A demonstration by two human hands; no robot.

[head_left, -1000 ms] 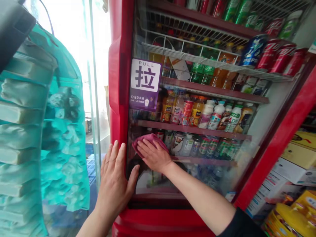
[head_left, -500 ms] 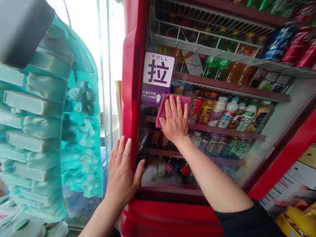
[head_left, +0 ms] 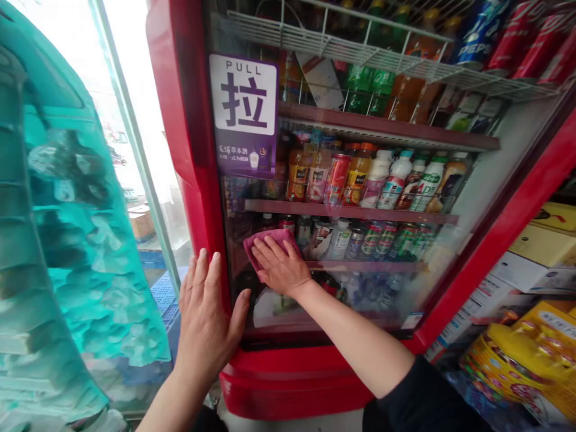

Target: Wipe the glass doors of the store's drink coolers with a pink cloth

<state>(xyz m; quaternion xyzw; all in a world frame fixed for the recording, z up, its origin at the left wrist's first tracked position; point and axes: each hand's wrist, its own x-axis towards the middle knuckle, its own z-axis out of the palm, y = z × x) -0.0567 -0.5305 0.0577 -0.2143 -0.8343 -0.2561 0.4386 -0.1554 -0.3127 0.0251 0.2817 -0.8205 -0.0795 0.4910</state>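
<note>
A pink cloth lies against the glass door of a red drinks fridge. My right hand holds it there under flat, extended fingers, lower left on the pane. Behind the glass, bottles and cans stand on several shelves. My left hand is open, fingers up and thumb apart, at the red door frame; whether its palm touches the frame I cannot tell. Above the cloth, a purple and white PULL sticker is fixed to the glass.
On the left hangs a teal organiser with bulging pockets, beside a clear strip edge. Stacked cartons and yellow packs stand to the right of the fridge. A blue crate shows behind my left hand.
My right hand has moved the cloth down the glass, from beside the sticker to a lower shelf's level. My view has shifted right and down. The left hand stays by the frame.
</note>
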